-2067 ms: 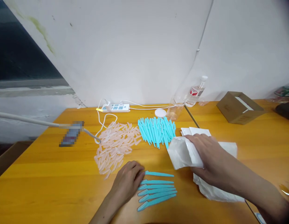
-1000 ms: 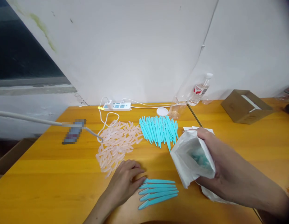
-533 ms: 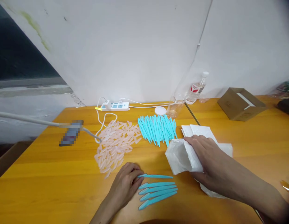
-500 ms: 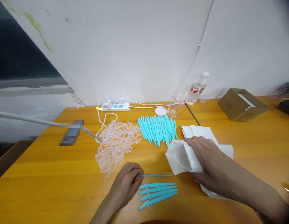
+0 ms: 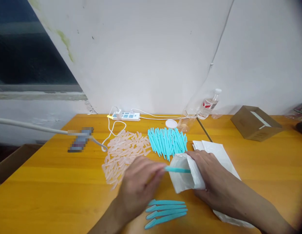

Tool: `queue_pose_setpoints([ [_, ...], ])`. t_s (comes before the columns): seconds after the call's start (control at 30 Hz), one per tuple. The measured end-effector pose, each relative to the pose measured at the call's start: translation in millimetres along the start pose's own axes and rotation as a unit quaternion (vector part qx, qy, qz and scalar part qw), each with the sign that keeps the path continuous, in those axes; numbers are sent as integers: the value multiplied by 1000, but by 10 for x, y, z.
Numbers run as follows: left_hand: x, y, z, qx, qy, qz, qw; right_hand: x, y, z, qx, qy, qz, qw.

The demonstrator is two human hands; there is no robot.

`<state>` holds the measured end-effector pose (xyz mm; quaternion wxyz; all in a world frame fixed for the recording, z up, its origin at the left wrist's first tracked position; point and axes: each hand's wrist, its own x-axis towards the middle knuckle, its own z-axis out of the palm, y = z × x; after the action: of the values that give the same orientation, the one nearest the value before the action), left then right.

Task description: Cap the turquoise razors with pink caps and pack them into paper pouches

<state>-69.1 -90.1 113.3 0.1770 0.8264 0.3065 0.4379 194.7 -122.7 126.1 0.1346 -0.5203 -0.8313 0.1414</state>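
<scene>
My left hand [image 5: 138, 187] pinched one teal razor [image 5: 177, 170], its tip inside the white bag's [image 5: 183, 177] mouth. My right hand [image 5: 209, 177] gripped that bag, fingers closed around it. Four teal razors [image 5: 165, 209] lay nearby on the table [image 5: 56, 195]. The bottle [image 5: 209, 104] label was red-and-white, its print unreadable. A blurred patch hid the phone [image 5: 80, 144].

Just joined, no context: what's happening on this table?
A person is bagging teal sticks. The left hand holds one teal stick with its tip at the mouth of a white bag, which the right hand holds open. Four more sticks lie in a row below. Behind are a teal pile and a pile of pink caps.
</scene>
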Motion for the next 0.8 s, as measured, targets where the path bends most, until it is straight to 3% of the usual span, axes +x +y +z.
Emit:
queue_pose_setpoints([
  [0.1, 46, 76, 113, -9, -56, 71, 996, 49, -118, -84, 44, 9, -13, 999],
  [0.23, -305, -136, 42, -43, 2, -60, 997, 30, -180, -208, 73, 18, 27, 997],
  [0.3, -559, -280, 34, -27, -82, -136, 987, 20, -183, -249, 78, 16, 52, 995],
  [0.4, -871, -406, 123, 27, -241, -201, 949, 35, -181, -276, 71, 22, 57, 996],
  [0.47, -984, -425, 214, 46, -275, -218, 935, 54, -172, -275, 59, 23, 43, 997],
  [0.57, -1028, -414, 321, 33, -271, -233, 933, 52, -127, -242, 37, 18, 17, 999],
  [0.67, -1013, -431, 304, 2, -245, -236, 940, 1, -32, -166, 6, 14, 10, 1000],
  [0.73, -993, -461, 174, -19, -195, -242, 950, -41, 41, -103, -10, 1, 23, 1000],
  [0.8, -952, -481, -44, -26, -101, -252, 962, -66, 101, -42, -17, -17, 39, 999],
])
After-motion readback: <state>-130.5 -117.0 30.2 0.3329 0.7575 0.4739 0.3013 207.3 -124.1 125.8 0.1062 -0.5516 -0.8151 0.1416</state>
